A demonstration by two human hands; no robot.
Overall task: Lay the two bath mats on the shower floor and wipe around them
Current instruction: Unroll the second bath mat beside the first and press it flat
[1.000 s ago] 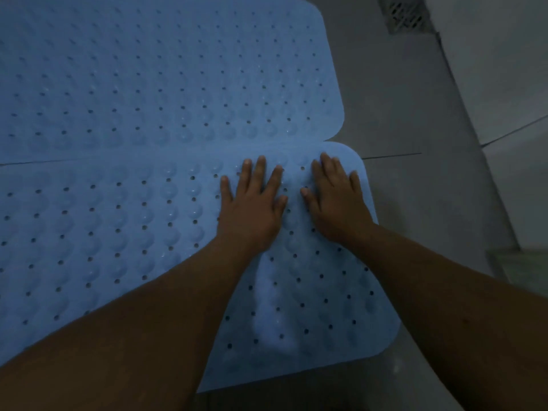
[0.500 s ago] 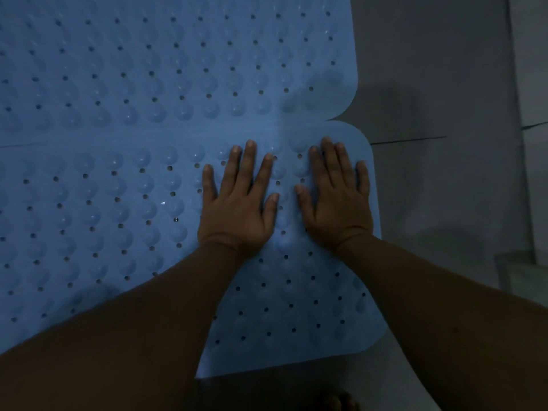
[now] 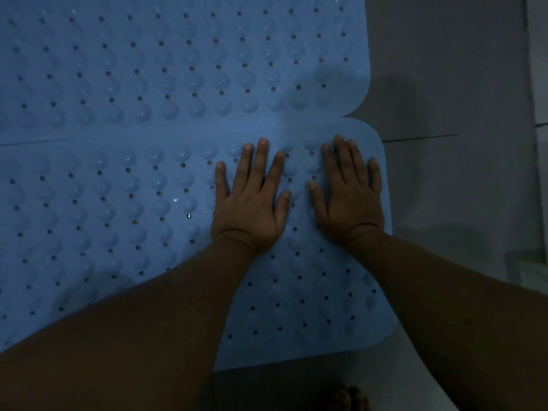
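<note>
Here, two blue bath mats lie side by side on the grey shower floor (image 3: 444,69), their long edges meeting along a seam that runs left to right across the frame. The far mat (image 3: 178,60) fills the upper part of the head view; the near mat (image 3: 103,218) fills the lower part, its rounded right end reaching slightly further right than its neighbour's. Both mats run lengthwise left to right and continue past the left edge of the frame, each dotted with rows of round bumps and small drain holes. Two bare hands rest flat on the near mat close to its far right corner, fingers straight, slightly spread and pointing toward the seam. The left hand (image 3: 252,200) presses palm-down just beside the right hand (image 3: 350,194), thumbs near each other but apart; neither hand grips anything. Toes (image 3: 350,398) show dimly on the floor at the bottom edge, just past the near mat's front edge.
</note>
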